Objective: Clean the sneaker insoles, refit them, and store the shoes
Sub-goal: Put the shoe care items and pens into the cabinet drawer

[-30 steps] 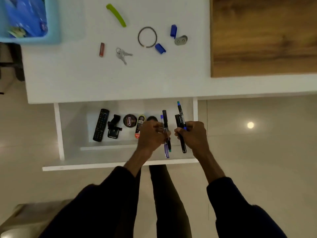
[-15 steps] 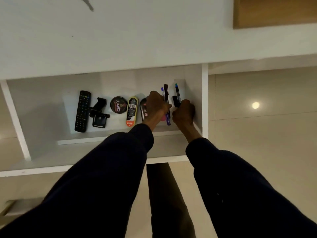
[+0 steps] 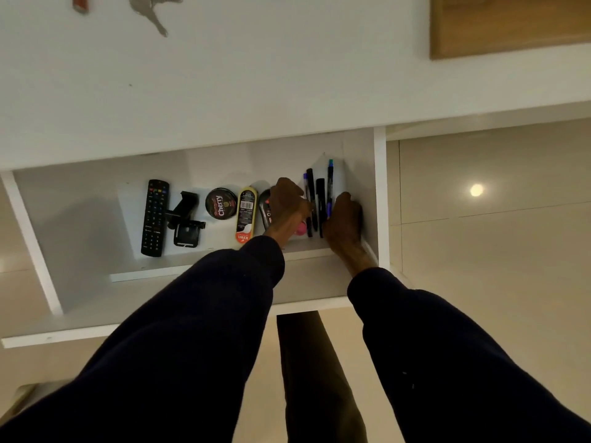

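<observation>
Left hand (image 3: 289, 203): reaches into the open drawer with its knuckles up and fingers curled, its fingertip side against the pens; whether it grips them I cannot tell.
Right hand (image 3: 343, 219): in the drawer's right corner just beside the wall, fingers curled, touching the lower ends of the right-hand pens; grip or mere touch, I cannot tell.
Pens: four lie side by side between the two hands, pointing away from the person: a purple pen (image 3: 306, 195), a black marker (image 3: 310, 187), a second black marker (image 3: 320, 199) and a teal-capped pen (image 3: 330, 183).
Drawer (image 3: 380, 193): white, pulled out from under the surface, with a shallow inner tray holding the row of items.
Row, from the left: a black remote (image 3: 154, 217), a black phone holder (image 3: 187, 219), a round Cherry polish tin (image 3: 221, 203), a yellow Kiwi bottle (image 3: 246, 215), then a dark object (image 3: 264, 206) partly hidden by the left hand.
Pink item (image 3: 300, 228): shows under the left wrist, too hidden to identify.
Surface (image 3: 224, 91): white, above the drawer; keys (image 3: 153, 11) and a small red item (image 3: 80, 3) lie at its far edge, a wooden board (image 3: 511, 24) at the right.
Sleeves: dark, both arms stretched forward.
Floor (image 3: 479, 266): pale glossy tiles with one bright light reflection.
Sneakers and insoles: cannot tell where they are from this view.
</observation>
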